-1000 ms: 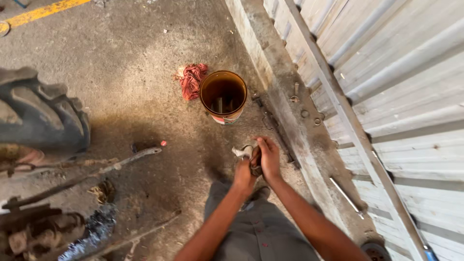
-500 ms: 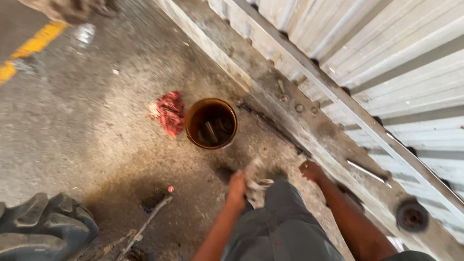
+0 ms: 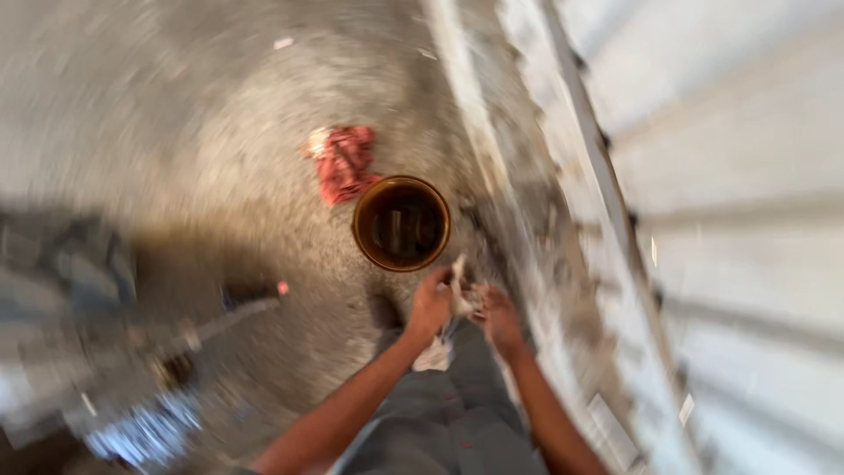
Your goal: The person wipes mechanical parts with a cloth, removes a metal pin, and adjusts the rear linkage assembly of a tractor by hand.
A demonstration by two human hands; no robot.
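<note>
Two hands meet just below bucket; wall close right, open floor left. Left hand and right hand both pinch pale rag.

Floor: rough, matt concrete, gritty and stained. Bucket: rusty-brown rim with a dull sheen, dark inside. Rag beside it: red cloth, crumpled, matt. Whitish cloth between left hand and right hand, soft-looking. Wall: pale ribbed sheet metal, smooth. Picture blurred.
</note>
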